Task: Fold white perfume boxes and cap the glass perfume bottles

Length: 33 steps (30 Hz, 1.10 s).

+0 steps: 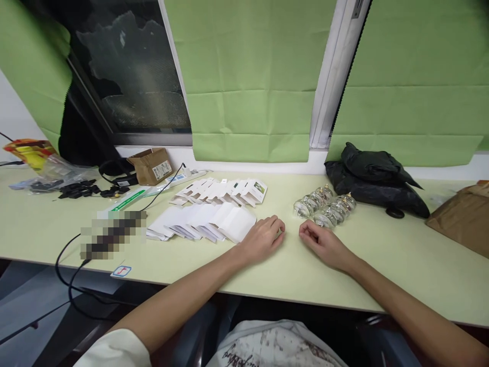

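Observation:
My left hand rests on the table with its fingers curled in and nothing visible in them. Close to its left lies a fanned row of white folded papers or flattened packets. Behind that row stand several small white cardboard boxes, overlapping one another. My right hand lies on the table in a loose fist, apart from the left, with no object showing. Just beyond it are two rows of round, shiny, silvery items in clear wrapping, with gold-coloured tips.
The pale table runs along a window wall. At back right lie black plastic bags and a brown carton. At left are an opened small carton, black parts, a power strip and cables.

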Tool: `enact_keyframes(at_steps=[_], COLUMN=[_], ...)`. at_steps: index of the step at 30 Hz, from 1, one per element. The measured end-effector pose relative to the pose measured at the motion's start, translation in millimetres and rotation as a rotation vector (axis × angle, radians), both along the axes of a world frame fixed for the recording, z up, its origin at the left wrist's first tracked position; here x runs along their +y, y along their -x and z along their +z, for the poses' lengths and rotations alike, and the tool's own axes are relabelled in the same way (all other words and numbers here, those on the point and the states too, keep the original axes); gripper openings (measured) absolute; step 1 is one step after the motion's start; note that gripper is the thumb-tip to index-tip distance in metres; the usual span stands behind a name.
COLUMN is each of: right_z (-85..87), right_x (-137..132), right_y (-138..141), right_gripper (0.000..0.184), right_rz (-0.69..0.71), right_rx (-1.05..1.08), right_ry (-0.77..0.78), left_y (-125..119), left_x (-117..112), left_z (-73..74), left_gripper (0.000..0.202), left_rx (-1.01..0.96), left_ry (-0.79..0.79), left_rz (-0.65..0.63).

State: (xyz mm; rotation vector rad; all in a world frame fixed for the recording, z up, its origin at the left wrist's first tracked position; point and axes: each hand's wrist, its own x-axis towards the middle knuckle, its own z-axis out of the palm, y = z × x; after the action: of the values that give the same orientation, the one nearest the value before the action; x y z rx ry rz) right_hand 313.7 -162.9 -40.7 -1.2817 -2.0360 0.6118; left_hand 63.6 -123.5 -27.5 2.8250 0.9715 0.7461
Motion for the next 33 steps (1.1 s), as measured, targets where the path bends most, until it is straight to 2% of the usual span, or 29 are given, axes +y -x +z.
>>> enact_keyframes(at_steps=[13, 20, 26, 33], right_z=[-0.7, 0.6, 1.7, 1.2], right_x=[1.7, 3.1, 2.8, 2.6], right_y=[0.6, -0.4, -0.2, 1.4], right_gripper=[0.025, 0.025, 0.025, 0.028], right_rz=[0.035, 0.06, 0.063, 0.063], right_rx=[-0.096, -0.118, -0.135, -0.156], right_ry=[-0.002, 0.015, 0.018, -0.005], left_y=[1.5, 0.4, 0.5, -2.4], left_x=[-5.7, -5.2, -4.5, -0.6], left_z=[7.4, 6.3, 7.2, 1.2], left_gripper=[0.016, 0.019, 0.013, 0.013], left_rx=[-0.058, -0.074, -0.103, -0.123], left_ry=[0.131, 0.157, 0.25, 0.302], left_rz=[-0.196, -0.204, -0.173, -0.146])
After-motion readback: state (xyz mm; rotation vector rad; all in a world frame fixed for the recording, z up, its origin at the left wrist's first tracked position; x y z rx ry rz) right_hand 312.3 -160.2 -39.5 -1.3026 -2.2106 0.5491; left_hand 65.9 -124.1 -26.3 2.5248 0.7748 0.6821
